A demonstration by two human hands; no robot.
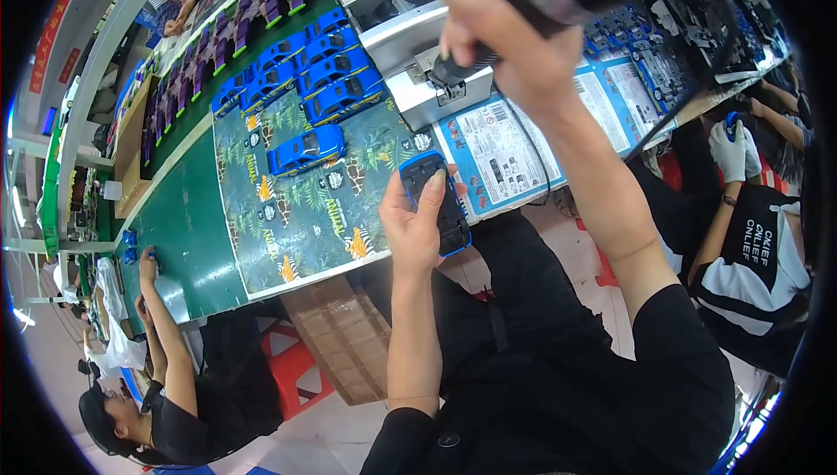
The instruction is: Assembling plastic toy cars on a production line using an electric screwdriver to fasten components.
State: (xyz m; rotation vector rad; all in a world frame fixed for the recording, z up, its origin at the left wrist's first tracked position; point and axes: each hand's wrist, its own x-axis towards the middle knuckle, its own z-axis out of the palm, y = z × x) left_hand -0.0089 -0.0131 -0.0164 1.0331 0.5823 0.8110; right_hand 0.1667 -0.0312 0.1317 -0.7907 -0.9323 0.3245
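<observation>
In my left hand (411, 229) is a blue toy car (452, 224), turned over so that its black underside faces up; my thumb presses on that underside. My right hand (534, 54) is wrapped round a black electric screwdriver (558, 2), held well above the toy car. The screwdriver's lower end points down at the front of a silver metal box (406, 107), which looks like a screw feeder; whether the tip touches it I cannot tell. One finished-looking blue toy pickup (307, 150) stands upright on the patterned mat, left of my left hand.
Blue toy cars (340, 88) stand in rows behind the mat (288, 213). Purple-and-green parts (209, 52) line the green conveyor. Blue-edged parts (658, 69) lie at the right, and the screwdriver's cable (689, 95) loops there. Co-workers sit on both sides; one wears a white glove (731, 154).
</observation>
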